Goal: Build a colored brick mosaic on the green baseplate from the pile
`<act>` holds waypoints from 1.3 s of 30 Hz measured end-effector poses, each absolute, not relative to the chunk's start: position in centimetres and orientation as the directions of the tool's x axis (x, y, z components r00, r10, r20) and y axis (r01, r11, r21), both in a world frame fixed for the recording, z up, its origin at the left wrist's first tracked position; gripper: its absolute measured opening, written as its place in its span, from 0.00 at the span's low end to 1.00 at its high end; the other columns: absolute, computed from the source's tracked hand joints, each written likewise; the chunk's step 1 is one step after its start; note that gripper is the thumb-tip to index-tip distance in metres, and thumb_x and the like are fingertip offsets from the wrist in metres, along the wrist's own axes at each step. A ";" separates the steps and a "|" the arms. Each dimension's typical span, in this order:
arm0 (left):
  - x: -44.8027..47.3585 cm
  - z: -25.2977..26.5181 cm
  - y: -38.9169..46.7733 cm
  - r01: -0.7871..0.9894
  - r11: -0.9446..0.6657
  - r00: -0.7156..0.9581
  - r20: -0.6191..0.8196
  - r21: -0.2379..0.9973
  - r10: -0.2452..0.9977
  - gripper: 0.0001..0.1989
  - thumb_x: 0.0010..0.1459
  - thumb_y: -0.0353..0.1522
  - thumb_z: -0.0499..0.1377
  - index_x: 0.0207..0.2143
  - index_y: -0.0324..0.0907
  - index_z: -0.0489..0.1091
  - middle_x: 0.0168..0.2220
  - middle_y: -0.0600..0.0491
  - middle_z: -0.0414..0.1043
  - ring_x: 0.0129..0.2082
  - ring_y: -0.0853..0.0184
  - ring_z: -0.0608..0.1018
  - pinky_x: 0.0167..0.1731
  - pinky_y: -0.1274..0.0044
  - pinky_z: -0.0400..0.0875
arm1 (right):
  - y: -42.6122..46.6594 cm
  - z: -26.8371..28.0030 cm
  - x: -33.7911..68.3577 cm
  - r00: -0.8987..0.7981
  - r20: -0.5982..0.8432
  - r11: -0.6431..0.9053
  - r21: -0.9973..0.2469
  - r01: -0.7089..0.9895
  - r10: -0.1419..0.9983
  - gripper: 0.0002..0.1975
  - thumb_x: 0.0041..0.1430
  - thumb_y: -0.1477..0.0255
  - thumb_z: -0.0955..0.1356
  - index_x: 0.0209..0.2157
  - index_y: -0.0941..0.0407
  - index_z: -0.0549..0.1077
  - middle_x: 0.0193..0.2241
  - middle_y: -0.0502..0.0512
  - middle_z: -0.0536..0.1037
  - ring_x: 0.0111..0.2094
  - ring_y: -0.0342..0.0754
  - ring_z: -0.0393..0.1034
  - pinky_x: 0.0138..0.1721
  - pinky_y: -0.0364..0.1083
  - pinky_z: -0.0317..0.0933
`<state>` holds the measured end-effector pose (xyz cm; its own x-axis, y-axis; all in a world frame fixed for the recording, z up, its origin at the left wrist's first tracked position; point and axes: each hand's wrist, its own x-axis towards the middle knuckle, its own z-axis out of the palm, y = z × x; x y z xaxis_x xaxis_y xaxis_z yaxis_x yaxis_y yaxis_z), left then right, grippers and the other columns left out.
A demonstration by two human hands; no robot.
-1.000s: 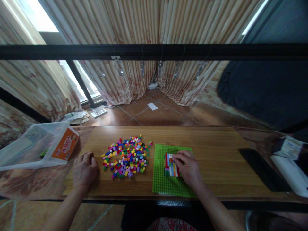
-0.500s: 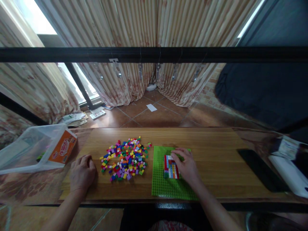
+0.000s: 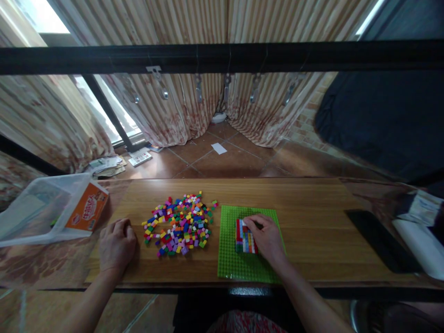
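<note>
My right hand (image 3: pixel 266 237) is over the green baseplate (image 3: pixel 231 267), with thumb and forefinger pinched together at the top of a small brick build (image 3: pixel 247 240). A building brick there is mostly covered by the fingertips. Red, white, blue, yellow and orange rows show in the build, and its right part is hidden under the hand. At the left of the wooden board, my left hand (image 3: pixel 117 244) rests with its fingers curled in and nothing visible in them. Loose building bricks (image 3: pixel 185 226) of many colours lie spread between my left hand and the baseplate.
A clear plastic bin (image 3: pixel 65 185) with an orange label stands at the left. On the right lie a dark flat object (image 3: pixel 383 240) and a white object (image 3: pixel 425 247). A black bar (image 3: pixel 222 58) with hanging metal clips crosses beyond the wooden board (image 3: pixel 312 208).
The whole view has shifted slightly, so the table appears a little higher. My right hand stays at the top of the build, its fingers slightly shifted. My left hand keeps its place.
</note>
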<state>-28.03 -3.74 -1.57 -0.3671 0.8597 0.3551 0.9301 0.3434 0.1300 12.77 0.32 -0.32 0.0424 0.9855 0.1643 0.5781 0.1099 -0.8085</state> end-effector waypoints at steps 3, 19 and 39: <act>-27.9 -1.3 -3.7 0.932 0.344 -0.362 0.352 0.115 0.863 0.20 0.59 0.36 0.44 0.44 0.36 0.70 0.47 0.42 0.71 0.50 0.54 0.70 0.54 0.66 0.62 | 0.2 -0.2 12.6 0.050 0.185 0.119 -0.793 0.597 0.981 0.13 0.58 0.60 0.65 0.28 0.52 0.78 0.29 0.52 0.79 0.36 0.51 0.69 0.43 0.51 0.58; -28.1 -1.2 -3.6 0.929 0.349 -0.369 0.332 0.120 0.868 0.18 0.58 0.34 0.46 0.45 0.38 0.70 0.47 0.42 0.71 0.51 0.55 0.70 0.54 0.65 0.62 | 0.0 -0.3 14.5 -0.051 0.140 0.144 -0.812 0.565 0.989 0.19 0.63 0.60 0.60 0.35 0.53 0.79 0.36 0.55 0.80 0.43 0.52 0.69 0.48 0.52 0.59; -28.1 -1.7 -3.8 0.941 0.311 -0.339 0.407 0.134 0.848 0.14 0.58 0.33 0.47 0.41 0.41 0.70 0.42 0.45 0.72 0.45 0.56 0.71 0.50 0.66 0.64 | -1.4 0.3 13.7 -0.303 0.301 0.426 -0.576 0.698 0.904 0.16 0.61 0.70 0.62 0.51 0.53 0.70 0.47 0.56 0.75 0.50 0.54 0.65 0.53 0.57 0.58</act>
<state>-28.09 -3.82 -1.68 -0.3386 0.8481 0.4075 0.9408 0.3111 0.1344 13.72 -1.37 0.33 -0.3028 0.9041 0.3014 0.6981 0.4257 -0.5757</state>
